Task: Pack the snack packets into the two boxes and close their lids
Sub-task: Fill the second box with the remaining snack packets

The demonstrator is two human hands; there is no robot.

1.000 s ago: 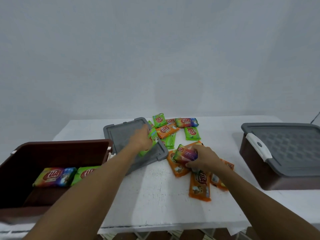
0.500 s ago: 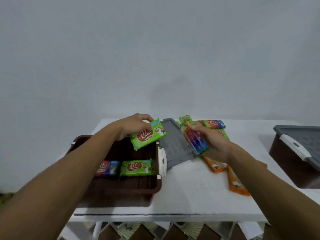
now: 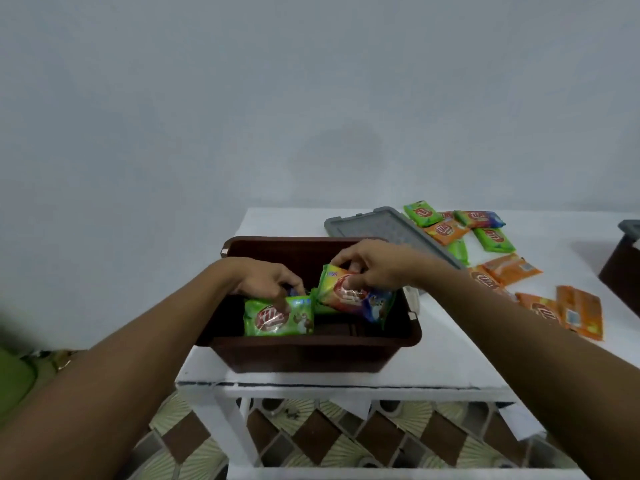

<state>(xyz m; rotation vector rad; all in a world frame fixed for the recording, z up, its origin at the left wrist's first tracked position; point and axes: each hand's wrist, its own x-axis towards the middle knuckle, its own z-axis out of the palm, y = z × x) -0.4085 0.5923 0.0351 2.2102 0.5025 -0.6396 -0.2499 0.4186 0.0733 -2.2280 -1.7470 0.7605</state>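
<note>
An open brown box [image 3: 311, 351] stands at the table's near left corner. Both hands reach into it. My left hand [image 3: 266, 282] holds the top edge of a green snack packet [image 3: 277, 317] that stands upright inside the box. Beside it, my right hand [image 3: 374, 268] pinches a multicoloured packet [image 3: 356, 299] tilted over the box's right half. The box's grey lid [image 3: 377, 226] lies flat on the table behind the box. Several loose green and orange packets [image 3: 485, 237] lie to the right. The second brown box [image 3: 623, 268], with its grey lid on, shows at the right edge.
The white table [image 3: 450, 358] ends just in front of the box. Below it is a patterned tile floor [image 3: 346, 441]. A plain wall rises behind. Orange packets [image 3: 568, 310] lie between the two boxes.
My view has swung left and down. Both hands have carried their packets from above the table into the open brown box.
</note>
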